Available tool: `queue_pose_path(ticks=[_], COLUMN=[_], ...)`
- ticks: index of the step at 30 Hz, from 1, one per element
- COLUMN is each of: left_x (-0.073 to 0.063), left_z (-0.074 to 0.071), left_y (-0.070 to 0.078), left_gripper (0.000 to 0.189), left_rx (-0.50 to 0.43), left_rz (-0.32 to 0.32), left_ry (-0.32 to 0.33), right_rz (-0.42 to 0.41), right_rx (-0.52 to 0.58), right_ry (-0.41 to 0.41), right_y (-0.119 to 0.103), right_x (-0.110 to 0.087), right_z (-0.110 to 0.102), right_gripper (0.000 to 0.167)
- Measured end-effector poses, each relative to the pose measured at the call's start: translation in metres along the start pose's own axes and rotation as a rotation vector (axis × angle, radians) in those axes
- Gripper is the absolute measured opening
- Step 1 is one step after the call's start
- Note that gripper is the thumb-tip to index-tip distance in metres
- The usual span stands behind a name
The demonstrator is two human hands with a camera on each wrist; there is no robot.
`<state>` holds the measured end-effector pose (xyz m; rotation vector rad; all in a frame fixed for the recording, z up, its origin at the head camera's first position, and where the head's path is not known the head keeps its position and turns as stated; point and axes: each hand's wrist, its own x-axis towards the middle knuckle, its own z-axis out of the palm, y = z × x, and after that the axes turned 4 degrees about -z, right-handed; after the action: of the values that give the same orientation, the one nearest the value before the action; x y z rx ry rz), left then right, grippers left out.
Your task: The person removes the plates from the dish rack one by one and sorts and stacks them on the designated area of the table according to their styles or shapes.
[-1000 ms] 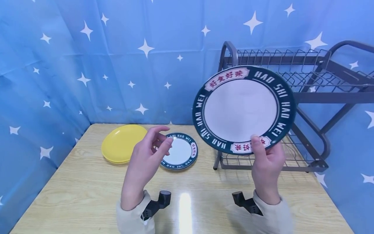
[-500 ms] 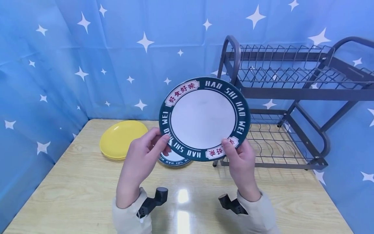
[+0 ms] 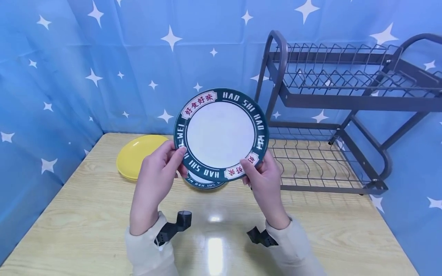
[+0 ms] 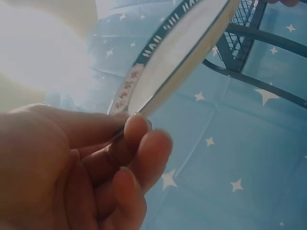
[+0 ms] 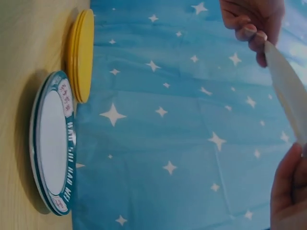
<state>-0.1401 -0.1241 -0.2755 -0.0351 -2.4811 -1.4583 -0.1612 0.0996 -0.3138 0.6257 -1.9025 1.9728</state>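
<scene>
Both hands hold one white plate (image 3: 221,134) with a dark green lettered rim, raised above the table and tilted to face me. My left hand (image 3: 157,178) pinches its lower left rim between thumb and fingers; the left wrist view shows the same pinch on the plate (image 4: 168,62) up close. At the lower right rim, my right hand (image 3: 264,182) grips with the thumb on the face and fingers behind. Underneath, on the table, lies a stack of matching green-rimmed plates (image 5: 53,143), mostly hidden by the held plate in the head view.
Yellow plates (image 3: 138,155) lie stacked at the table's back left. On the right stands a dark metal two-tier dish rack (image 3: 317,101) with wire slots above and a wavy wire shelf below. A blue star-patterned curtain (image 3: 138,57) hangs behind the wooden table (image 3: 86,226).
The right hand has carried the plate leftward from in front of the rack. The left hand, which held nothing a second ago, now pinches its left rim.
</scene>
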Motion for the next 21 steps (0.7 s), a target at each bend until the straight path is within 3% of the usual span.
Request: queue_pose_path(ticks=[6,14,21], left_x=[0.006,0.014,0.024], left_z=[-0.002,0.002,0.007], left_y=[-0.007,-0.017,-0.029], left_gripper=[0.034,0.040,0.044], left_rx=[-0.001,0.024,0.048], left_rz=[-0.087,-0.170,-0.202], left_ry=[0.041,0.057,0.061], right_rz=[0.025,0.093,0.199], right_rx=[0.035,0.056,0.046], right_ry=[-0.053,-0.145,-0.121], right_y=[0.001,0.010,0.019], right_x=[0.003,0.002,0.003], right_z=[0.007,0.009,0.013], right_gripper=[0.061,0.066,0.066])
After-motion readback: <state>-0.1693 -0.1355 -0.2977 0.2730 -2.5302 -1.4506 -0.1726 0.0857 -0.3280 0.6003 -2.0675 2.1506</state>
